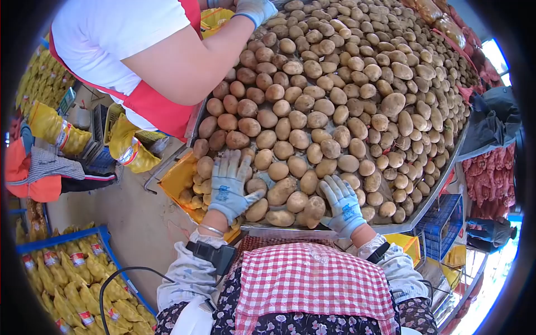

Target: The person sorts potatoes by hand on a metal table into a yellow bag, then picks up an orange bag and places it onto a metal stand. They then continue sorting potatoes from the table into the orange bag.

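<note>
A broad heap of potatoes [298, 139] covers the metal-edged table [385, 228] in front of me. My left hand [228, 187], in a blue and white glove, lies with fingers stretched forward over potatoes at the near left edge. On the near side, my right hand [341, 206] wears a matching glove and rests with spread fingers beside several potatoes. Between the two hands sit larger potatoes [282, 191], some touching the gloves. Neither hand is wrapped round a potato. Left of my left hand, an orange-yellow bag [173, 181] holds more potatoes.
A co-worker in a red apron [162, 114] stands at the table's left side, a gloved hand [255, 10] over the heap. Filled yellow bags [84, 279] stand at lower left. Blue crates [438, 226] and red mesh sacks [491, 176] are on the right. Another person [39, 167] is farther left.
</note>
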Demonstrator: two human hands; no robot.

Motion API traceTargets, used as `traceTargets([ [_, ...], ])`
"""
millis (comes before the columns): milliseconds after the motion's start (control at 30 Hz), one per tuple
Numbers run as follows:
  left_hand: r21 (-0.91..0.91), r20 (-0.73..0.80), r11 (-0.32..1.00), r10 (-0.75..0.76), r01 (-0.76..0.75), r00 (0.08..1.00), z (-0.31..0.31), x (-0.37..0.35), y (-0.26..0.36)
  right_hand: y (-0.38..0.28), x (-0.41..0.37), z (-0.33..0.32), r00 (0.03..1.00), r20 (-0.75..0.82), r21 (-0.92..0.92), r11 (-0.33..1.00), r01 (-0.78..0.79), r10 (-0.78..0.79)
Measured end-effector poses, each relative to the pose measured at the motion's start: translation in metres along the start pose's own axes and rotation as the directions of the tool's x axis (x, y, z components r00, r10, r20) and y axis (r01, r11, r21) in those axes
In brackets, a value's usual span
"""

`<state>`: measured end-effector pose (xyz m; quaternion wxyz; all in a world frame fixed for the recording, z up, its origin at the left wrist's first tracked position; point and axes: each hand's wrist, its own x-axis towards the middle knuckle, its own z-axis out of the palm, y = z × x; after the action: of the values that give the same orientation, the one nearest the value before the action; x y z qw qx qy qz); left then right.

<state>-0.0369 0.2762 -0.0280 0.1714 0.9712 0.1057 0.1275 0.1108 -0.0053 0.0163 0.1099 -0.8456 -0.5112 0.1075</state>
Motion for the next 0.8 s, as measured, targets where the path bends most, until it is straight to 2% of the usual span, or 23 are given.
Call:
traceTargets([
  [33,0.038,-0.058,0.999,-0.017,0.019,0.998,-0.001,-0.003,-0.012,0.005,-0.003,0.005,1.0,0.002,0.004,1.0,0.005,-0.005],
  [100,0.03,-0.092,0.996,-0.076,0.079,0.993,-0.016,-0.017,-0.027,0.01,-0.012,0.017,0.969,-0.231,0.037,0.994,0.105,-0.094],
  [167,-0.07,-0.218,0.991,-0.128,0.116,0.968,-0.021,-0.03,-0.038,0.004,-0.008,0.01,0.96,-0.236,0.046,0.985,0.166,-0.151],
  [200,-0.073,-0.204,0.996,-0.061,0.047,0.977,-0.027,-0.024,-0.022,-0.003,-0.003,0.003,0.972,-0.154,0.056,0.981,0.187,-0.177],
  [233,-0.072,-0.201,0.996,-0.068,0.054,0.977,-0.026,-0.02,-0.005,-0.008,0.0,0.001,0.977,-0.07,0.069,0.976,0.205,-0.2],
  [267,-0.046,-0.017,0.999,0.014,-0.015,1.0,-0.023,-0.018,0.011,-0.008,0.002,0.006,0.98,-0.061,0.105,0.975,0.197,-0.191],
  [300,-0.037,0.169,0.996,0.091,-0.086,0.982,-0.022,-0.018,0.02,-0.007,0.005,0.009,0.979,-0.055,0.106,0.974,0.201,-0.196],
  [367,-0.05,0.19,0.998,0.037,-0.028,0.981,-0.015,-0.02,0.012,-0.007,0.016,0.013,0.99,-0.036,0.048,0.989,0.139,-0.137],
  [400,-0.03,0.168,0.999,-0.038,0.043,0.985,-0.02,-0.022,0.005,-0.011,0.022,0.01,0.997,0.018,0.002,0.997,0.078,-0.078],
  [433,-0.013,0.149,0.993,-0.116,0.119,0.982,-0.025,-0.029,-0.001,-0.012,0.019,0.013,0.996,0.026,0.005,0.997,0.08,-0.08],
  [467,0.006,0.038,0.993,-0.12,0.12,0.992,-0.025,-0.037,-0.009,-0.011,0.02,0.017,0.998,-0.023,0.04,0.997,0.062,-0.061],
  [500,0.011,0.032,0.992,-0.124,0.124,0.992,-0.022,-0.043,-0.019,-0.01,0.022,0.02,0.996,-0.075,0.074,0.996,0.047,-0.042],
  [533,0.075,-0.028,0.984,-0.163,0.165,0.986,-0.017,-0.05,-0.028,-0.01,0.021,0.023,0.981,-0.181,0.157,0.983,0.096,-0.067],
  [567,0.134,-0.089,0.969,-0.197,0.208,0.976,-0.019,-0.05,-0.028,-0.009,0.019,0.027,0.982,-0.178,0.158,0.983,0.098,-0.07],
  [600,0.124,-0.179,0.978,-0.145,0.168,0.973,-0.02,-0.049,-0.027,-0.006,0.019,0.03,0.967,-0.204,0.102,0.979,0.178,-0.155],
  [633,0.123,-0.18,0.978,-0.148,0.171,0.973,-0.017,-0.047,-0.02,-0.004,0.018,0.033,0.945,-0.224,0.045,0.966,0.254,-0.238],
  [700,-0.102,0.13,0.995,0.002,0.011,0.991,-0.029,-0.024,0.015,-0.018,0.024,0.027,0.964,-0.182,0.116,0.969,0.217,-0.194],
  [767,-0.076,0.166,0.997,0.031,-0.018,0.986,-0.016,-0.024,0.013,-0.021,0.034,0.03,0.972,-0.054,0.224,0.946,0.235,-0.229],
  [800,0.019,0.152,1.0,0.005,-0.008,0.988,-0.017,-0.024,0.005,-0.026,0.042,0.034,0.969,-0.001,0.212,0.947,0.24,-0.246],
])
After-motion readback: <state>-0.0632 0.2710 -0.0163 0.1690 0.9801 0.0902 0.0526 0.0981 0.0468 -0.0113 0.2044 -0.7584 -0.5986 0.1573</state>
